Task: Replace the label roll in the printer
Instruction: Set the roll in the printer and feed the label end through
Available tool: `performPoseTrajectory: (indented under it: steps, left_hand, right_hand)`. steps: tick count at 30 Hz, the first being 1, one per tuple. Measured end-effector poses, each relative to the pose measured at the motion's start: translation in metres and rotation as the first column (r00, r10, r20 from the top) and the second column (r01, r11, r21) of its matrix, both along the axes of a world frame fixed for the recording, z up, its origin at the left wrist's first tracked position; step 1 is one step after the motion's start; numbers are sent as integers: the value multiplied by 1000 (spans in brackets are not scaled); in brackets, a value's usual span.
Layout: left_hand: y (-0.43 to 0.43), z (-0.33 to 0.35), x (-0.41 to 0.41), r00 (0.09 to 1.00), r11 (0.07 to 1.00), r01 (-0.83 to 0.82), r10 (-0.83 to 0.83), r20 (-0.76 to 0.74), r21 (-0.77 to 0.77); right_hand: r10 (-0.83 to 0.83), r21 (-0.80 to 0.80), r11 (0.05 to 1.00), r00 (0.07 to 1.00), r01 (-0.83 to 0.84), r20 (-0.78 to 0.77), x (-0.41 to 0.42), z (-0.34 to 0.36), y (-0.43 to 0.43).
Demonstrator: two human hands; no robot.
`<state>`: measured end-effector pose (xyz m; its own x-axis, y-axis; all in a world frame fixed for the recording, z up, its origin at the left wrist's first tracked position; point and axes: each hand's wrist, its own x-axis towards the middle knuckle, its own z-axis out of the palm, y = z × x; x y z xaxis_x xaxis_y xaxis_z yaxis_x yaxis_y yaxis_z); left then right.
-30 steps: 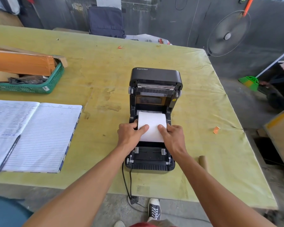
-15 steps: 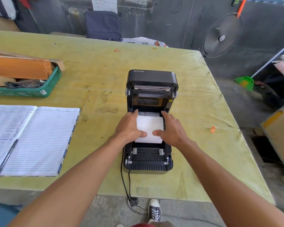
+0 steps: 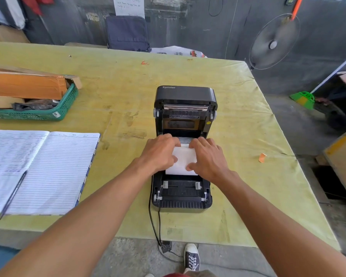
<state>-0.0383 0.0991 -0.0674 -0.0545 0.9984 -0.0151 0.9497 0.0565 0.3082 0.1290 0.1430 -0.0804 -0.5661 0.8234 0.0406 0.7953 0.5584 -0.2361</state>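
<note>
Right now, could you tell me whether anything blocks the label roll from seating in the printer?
Nothing visible does: the lid stands open, and the left hand and right hand hold the label roll in the printer. Beneath it is hidden.

This is a packing or dispatch workroom, rough rather than office-like. The label printer (image 3: pixel 185 96) sits on a big tabletop (image 3: pixel 118 80) covered in stained yellow-green sheeting. Left of the printer lie an open handwritten ledger (image 3: pixel 48 172) with a pen (image 3: pixel 12 194), and a green basket (image 3: pixel 68 104) of cardboard (image 3: pixel 26 85). Behind the printer rise bare grey concrete walls (image 3: pixel 188 21). To its right a pedestal fan (image 3: pixel 274 42) stands by a concrete floor (image 3: pixel 300 124).
</note>
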Motion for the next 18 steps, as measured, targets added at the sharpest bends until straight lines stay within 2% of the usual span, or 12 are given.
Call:
performPoseTrajectory:
  steps: [6, 12, 14, 18]
  left_hand:
    - [-13, -5, 8, 990, 993, 46, -30, -140, 107]
    - [-39, -28, 17, 971, 965, 135, -84, -223, 225]
    - [-45, -35, 20, 965, 959, 155, -95, -246, 237]
    - [-51, -47, 17, 938, 921, 265, -178, -297, 285]
  right_hand:
    - [5, 83, 996, 999, -9, 42, 3, -8, -16]
    - [-10, 226, 974, 1000, 15, -21, 7, -16, -38]
    - [7, 254, 967, 1000, -14, 27, 8, -19, -44]
    - [34, 203, 977, 990, -62, 140, 10, -30, -55]
